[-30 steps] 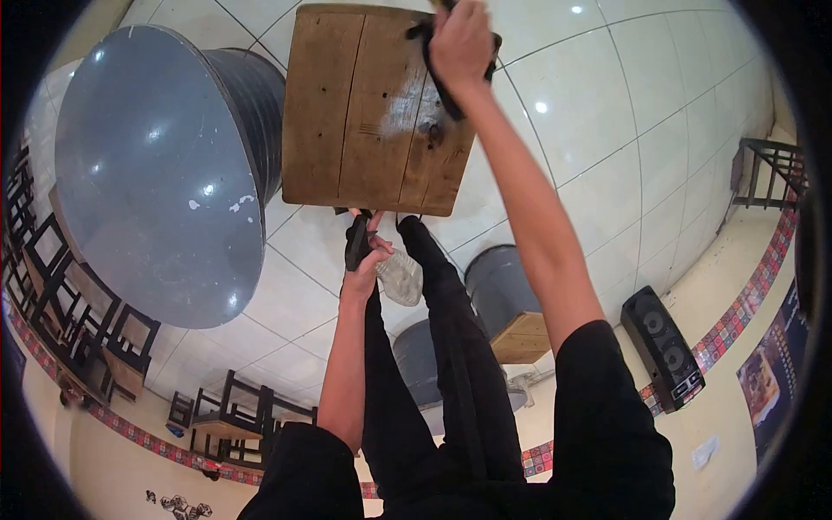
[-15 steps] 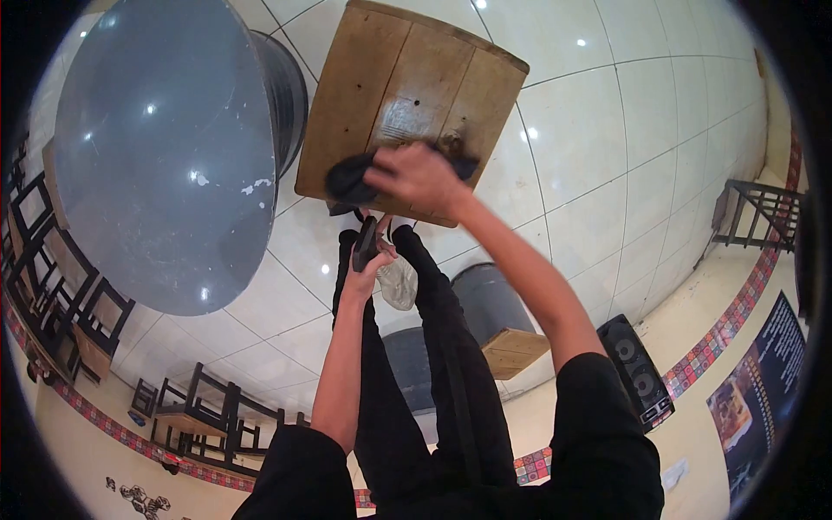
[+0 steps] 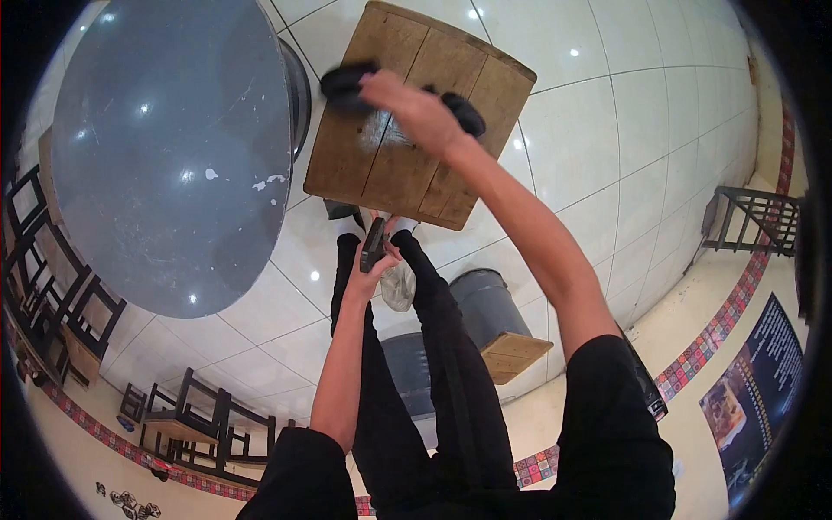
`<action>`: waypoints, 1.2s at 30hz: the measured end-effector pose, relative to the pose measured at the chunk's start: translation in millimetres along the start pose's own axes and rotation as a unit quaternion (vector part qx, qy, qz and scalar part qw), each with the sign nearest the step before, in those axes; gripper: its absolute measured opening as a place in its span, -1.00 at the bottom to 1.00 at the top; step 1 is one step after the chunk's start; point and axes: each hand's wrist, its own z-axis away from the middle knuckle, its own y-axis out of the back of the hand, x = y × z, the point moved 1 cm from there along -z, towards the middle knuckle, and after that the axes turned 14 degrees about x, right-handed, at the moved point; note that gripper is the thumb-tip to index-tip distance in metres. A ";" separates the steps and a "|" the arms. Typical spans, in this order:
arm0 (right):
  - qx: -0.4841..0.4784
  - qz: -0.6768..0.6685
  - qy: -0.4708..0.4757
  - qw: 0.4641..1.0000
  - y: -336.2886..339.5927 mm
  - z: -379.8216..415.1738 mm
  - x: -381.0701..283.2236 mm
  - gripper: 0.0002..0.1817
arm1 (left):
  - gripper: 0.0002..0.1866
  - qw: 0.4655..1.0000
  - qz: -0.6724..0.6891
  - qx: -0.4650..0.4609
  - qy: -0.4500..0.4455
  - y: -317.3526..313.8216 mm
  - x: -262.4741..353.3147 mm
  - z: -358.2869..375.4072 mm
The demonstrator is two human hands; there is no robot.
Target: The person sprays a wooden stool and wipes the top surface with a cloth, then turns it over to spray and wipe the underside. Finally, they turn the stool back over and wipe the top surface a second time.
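Observation:
My right hand (image 3: 420,113) grips a bunched black cloth (image 3: 348,85) over the far part of a square wooden seat or small tabletop (image 3: 403,182). Part of the cloth sticks out on either side of the hand, blurred by motion. A shiny wet-looking patch (image 3: 381,130) lies on the planks just below the hand. Nearer my body, my left hand (image 3: 374,276) is closed round a dark, bar-like piece (image 3: 373,244); whether it joins the wooden top cannot be told. Beside that hand is a pale, crumpled bag-like thing (image 3: 399,290), partly between my legs.
A large grey round table (image 3: 173,173) stands close on the left. Dark wooden chairs (image 3: 186,416) line the lower left. Behind my legs are a grey drum (image 3: 490,303) and a small wooden board (image 3: 516,355). A black slatted chair (image 3: 754,221) stands at right on the tiled floor.
My right hand and the black cloth have swept away from my body across the wooden top, uncovering its near edge. My left hand stays on the dark bar.

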 end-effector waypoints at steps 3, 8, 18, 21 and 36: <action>-0.142 -0.053 0.144 0.978 -34.7 33.3 -35.4 -0.55 | -0.21 1.000 -0.016 -0.002 0.007 8.8 -7.8 -4.2; -0.227 -0.058 0.274 0.933 -29.0 28.5 -60.6 -0.36 | -0.35 1.000 -0.022 -0.011 -0.004 9.2 0.6 -3.5; -0.021 0.263 0.140 0.954 10.8 -73.7 37.6 -0.51 | -0.26 1.000 -0.018 -0.015 -0.016 5.1 19.2 -3.6; 0.121 0.281 -0.040 0.951 9.7 -84.2 55.1 -0.53 | -0.29 1.000 -0.016 -0.020 -0.009 6.2 16.0 -2.9; -0.089 0.175 0.189 0.962 -10.7 -49.6 -3.5 -0.55 | -0.31 0.997 -0.073 -0.026 -0.027 14.7 20.3 -4.5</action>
